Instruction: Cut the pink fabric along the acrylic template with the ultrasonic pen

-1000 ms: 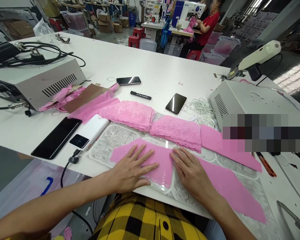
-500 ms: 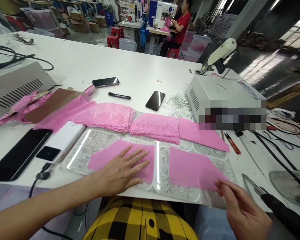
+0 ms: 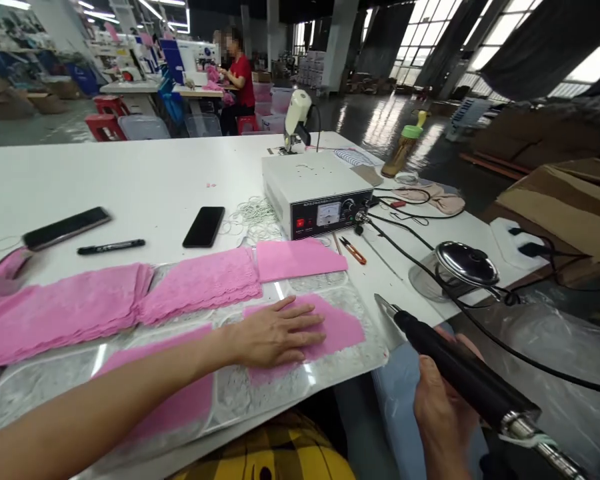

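Note:
My left hand [image 3: 283,331] lies flat, fingers stretched out, on a cut piece of pink fabric [image 3: 343,323] at the right of a clear-covered, marbled grey board [image 3: 373,357]. Under my left forearm, partly hidden, is a second pink piece [image 3: 190,400]. My right hand [image 3: 443,400] is closed around a black handheld cutter [image 3: 465,370]. Its metal blade tip points up and left, just past the board's right edge. Behind the board's front row lie stacks of pink lace fabric [image 3: 200,283] and a plain pink stack [image 3: 300,259].
A grey control box [image 3: 325,180] with a dial stands behind the fabric. Orange-handled snips [image 3: 353,251], a lidded glass jar [image 3: 450,273], phones [image 3: 203,227], a black marker [image 3: 111,247] and tangled elastic cord [image 3: 255,220] lie around. A cable crosses at right. A person in red [image 3: 240,80] sits beyond.
My left hand has moved from the left pink piece onto the right one. My right hand has let go of the fabric's corner and taken up the cutter. The view has swung right.

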Motion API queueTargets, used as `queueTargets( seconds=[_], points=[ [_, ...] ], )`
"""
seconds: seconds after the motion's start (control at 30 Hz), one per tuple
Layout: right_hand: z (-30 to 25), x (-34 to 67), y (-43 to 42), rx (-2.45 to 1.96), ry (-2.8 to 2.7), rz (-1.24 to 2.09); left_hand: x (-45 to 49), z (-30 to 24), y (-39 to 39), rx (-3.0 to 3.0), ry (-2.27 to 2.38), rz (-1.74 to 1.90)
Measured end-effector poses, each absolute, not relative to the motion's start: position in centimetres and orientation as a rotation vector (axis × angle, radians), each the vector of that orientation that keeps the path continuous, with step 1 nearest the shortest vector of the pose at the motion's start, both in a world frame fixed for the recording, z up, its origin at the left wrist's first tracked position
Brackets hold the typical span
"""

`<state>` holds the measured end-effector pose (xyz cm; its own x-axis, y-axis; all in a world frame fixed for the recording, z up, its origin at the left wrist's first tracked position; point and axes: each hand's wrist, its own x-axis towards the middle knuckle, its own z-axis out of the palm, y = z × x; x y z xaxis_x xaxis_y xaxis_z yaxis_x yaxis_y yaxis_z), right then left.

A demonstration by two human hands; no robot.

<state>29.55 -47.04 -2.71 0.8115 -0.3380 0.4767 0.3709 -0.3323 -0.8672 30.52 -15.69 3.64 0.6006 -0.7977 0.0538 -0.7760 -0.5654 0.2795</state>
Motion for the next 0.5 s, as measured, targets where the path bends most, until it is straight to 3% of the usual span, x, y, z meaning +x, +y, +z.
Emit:
queueTargets(
  seconds=[0.2,0.5],
  points=[
    [-0.8,32.2,-45.7,-1.41,0.06,-0.828,30.8,3.4,-16.5,2.655,-1.291,-0.227],
    [-0.2,35.3,-44.9,-1.369,0.026,-0.841,30.5,3.3,-16.3,2.683,-1.275,-0.173]
  ],
)
